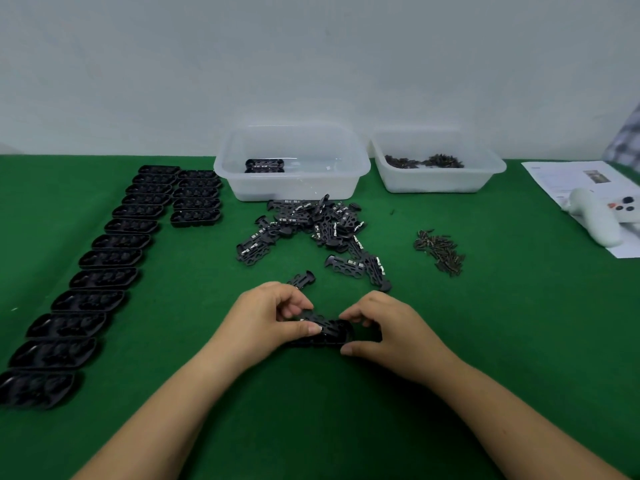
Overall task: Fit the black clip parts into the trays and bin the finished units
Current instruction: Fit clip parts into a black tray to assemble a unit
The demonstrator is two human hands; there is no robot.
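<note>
A black tray (329,336) lies on the green table just in front of me, with a black clip part (320,320) on top of it. My left hand (266,318) pinches the tray's left end, thumb pressing on the clip part. My right hand (388,327) grips the tray's right end with curled fingers. A pile of loose black clip parts (311,223) lies beyond my hands, and one single clip part (302,279) sits just past my left fingers. Two rows of empty black trays (104,275) run along the left. A clear bin (291,161) at the back holds one finished unit (265,165).
A second clear bin (436,161) at the back right holds small dark screws. Another heap of screws (440,252) lies on the cloth to the right. A white handheld device (595,216) rests on a printed sheet (581,178) at the far right edge.
</note>
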